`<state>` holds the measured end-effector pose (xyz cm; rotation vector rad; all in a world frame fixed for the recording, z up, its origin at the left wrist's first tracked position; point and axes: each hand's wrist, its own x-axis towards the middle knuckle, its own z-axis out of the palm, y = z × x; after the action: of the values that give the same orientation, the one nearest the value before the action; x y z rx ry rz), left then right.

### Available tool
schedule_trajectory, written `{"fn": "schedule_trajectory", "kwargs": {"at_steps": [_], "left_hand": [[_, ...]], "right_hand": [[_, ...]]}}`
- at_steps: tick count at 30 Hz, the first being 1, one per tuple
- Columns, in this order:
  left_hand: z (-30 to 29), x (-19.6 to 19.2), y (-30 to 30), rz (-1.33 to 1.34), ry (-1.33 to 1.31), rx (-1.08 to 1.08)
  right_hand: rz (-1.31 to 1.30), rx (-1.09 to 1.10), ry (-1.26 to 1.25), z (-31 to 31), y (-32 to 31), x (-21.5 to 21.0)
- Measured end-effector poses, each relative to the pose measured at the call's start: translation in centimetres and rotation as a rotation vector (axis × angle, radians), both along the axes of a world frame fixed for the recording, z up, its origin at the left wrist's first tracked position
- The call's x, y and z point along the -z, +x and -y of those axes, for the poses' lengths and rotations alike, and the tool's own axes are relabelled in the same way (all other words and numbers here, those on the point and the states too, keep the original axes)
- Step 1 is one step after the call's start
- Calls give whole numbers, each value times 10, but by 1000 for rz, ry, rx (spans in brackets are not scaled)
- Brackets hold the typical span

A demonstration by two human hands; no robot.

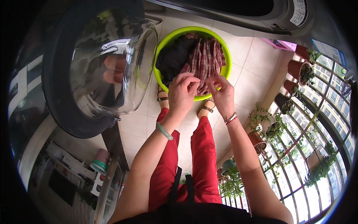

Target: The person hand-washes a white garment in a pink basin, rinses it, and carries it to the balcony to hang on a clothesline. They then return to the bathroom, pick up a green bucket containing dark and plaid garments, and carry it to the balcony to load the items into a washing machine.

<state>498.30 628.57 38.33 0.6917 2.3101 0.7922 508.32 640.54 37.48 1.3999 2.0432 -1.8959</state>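
Pale beige floor tiles (246,56) fill the middle of the frame, and a washing machine (261,13) runs along the upper edge. Its round glass door (100,63) stands open and takes most of the upper left of the frame. On the tiles, at the upper centre, stands a bright green basin (223,52). Inside it lie a dark garment (173,59) on the left side and a red and white checked cloth (207,58) on the right side.

Both hands are at the lower rim of the basin, close to each other. The left hand (182,93) has the fingers curled narrow and pinches the lower edge of the checked cloth. A pale green bangle (164,131) sits on the left forearm. The right hand (222,95) is just beside it, and its fingers are bent and closed on the same cloth edge, near the middle of the frame. A red and white bracelet (231,118) is on the right wrist.

Below the hands I see red trousers (203,160) and two feet in sandals (206,108), partly hidden under the basin rim. At the right of the frame, several potted plants (302,71) stand along a curved window grille (320,123). At the lower left there is a glass pane, and behind it a white shelf (74,164).
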Motion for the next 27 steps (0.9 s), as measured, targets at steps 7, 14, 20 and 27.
{"fn": "schedule_trajectory", "kwargs": {"at_steps": [7,14,20,27], "left_hand": [[19,-17,6,363,-239,174],[46,7,2,670,-227,-34],[60,-33,15,1225,-307,-333],[129,-40,50,985,-808,470]], "right_hand": [[61,-134,-358,44,44,5],[128,-379,-383,26,44,6],[277,-170,-869,72,81,-1],[439,-640,-676,126,135,-25]]}}
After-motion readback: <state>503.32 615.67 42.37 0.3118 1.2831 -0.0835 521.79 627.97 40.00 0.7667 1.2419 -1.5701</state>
